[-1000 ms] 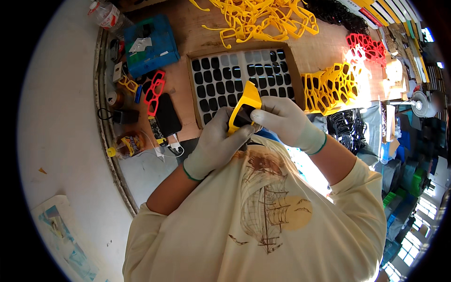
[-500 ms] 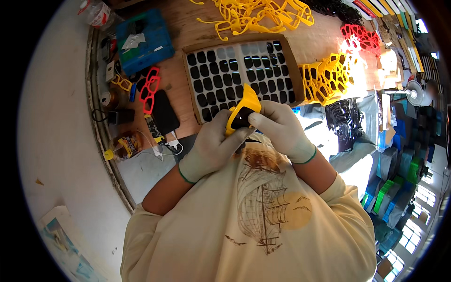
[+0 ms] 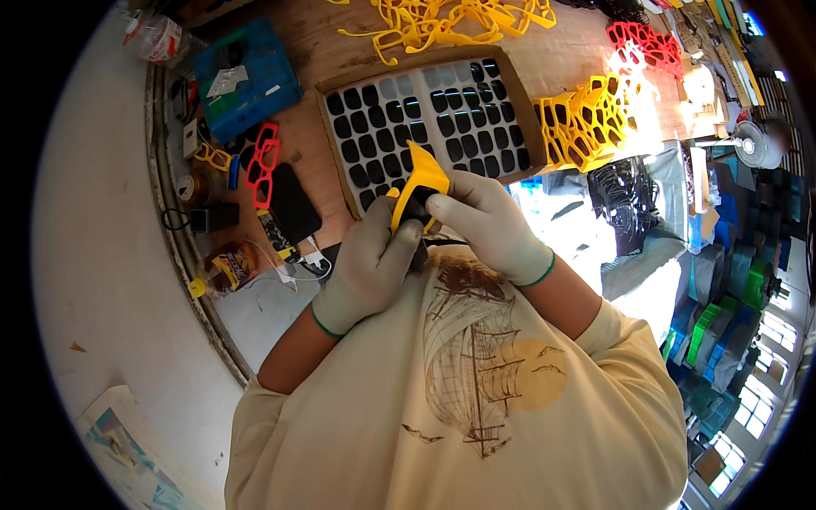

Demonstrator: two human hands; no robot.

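Observation:
Both my hands wear pale gloves and hold one yellow sunglasses frame (image 3: 427,172) close to my chest. My left hand (image 3: 374,257) is closed on its lower left side, thumb against the dark lens (image 3: 416,206). Fingers of my right hand (image 3: 484,217) wrap the other side, with the thumb pressed near the lens's upper edge. The frame is tilted, and the gloves hide part of it. Just beyond my hands lies a shallow cardboard box (image 3: 321,95) with rows of dark lenses (image 3: 359,147) on white sheets.
Yellow frames (image 3: 459,21) are heaped at the far edge; yellow sunglasses (image 3: 586,123) and red ones (image 3: 643,47) stand at right. Left are a blue case (image 3: 246,81), red frames (image 3: 263,166), a black phone-like slab (image 3: 293,204), a can (image 3: 197,189) and a drink bottle (image 3: 229,265).
My hands and the yellow frame have shifted slightly left in the picture. The left thumb now lies up against the lens. The whole view has moved a little.

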